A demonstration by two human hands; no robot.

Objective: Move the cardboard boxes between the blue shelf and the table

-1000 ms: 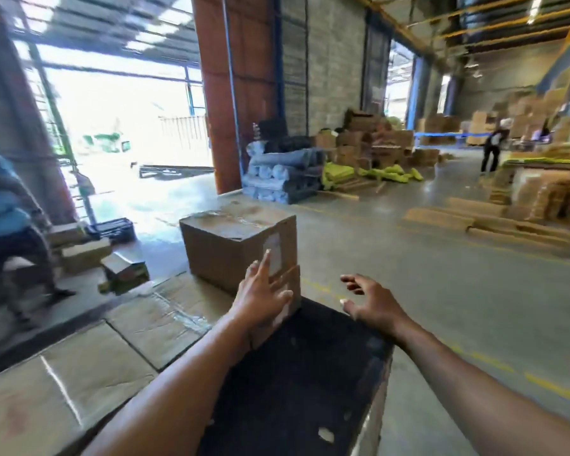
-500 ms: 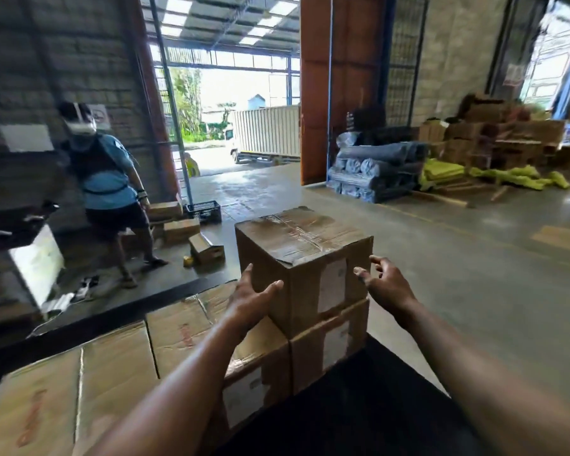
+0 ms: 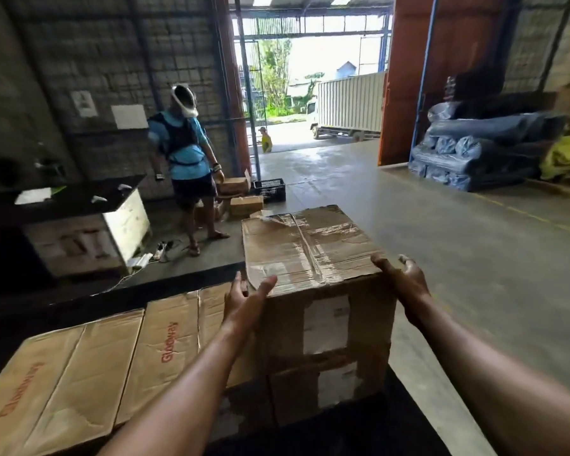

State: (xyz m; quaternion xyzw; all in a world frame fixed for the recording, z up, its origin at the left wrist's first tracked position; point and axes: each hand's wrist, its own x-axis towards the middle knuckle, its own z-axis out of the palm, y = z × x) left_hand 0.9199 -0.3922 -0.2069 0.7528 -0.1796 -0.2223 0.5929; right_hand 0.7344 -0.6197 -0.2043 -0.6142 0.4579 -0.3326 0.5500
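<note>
Pick-up step: the top cardboard box [image 3: 313, 258], stacked on a lower box [image 3: 336, 386] on the table [image 3: 392, 436], sits between left hand [image 3: 247, 301] and right hand [image 3: 405, 284] — open palms at its sides — so next, likely, squeeze inward and lift.

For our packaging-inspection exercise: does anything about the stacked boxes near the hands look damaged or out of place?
Yes. The upper cardboard box looks worn: its top is creased and dented, the clear tape along the seam is rumpled, and at the far left corner a loose flap edge curls up.
</note>
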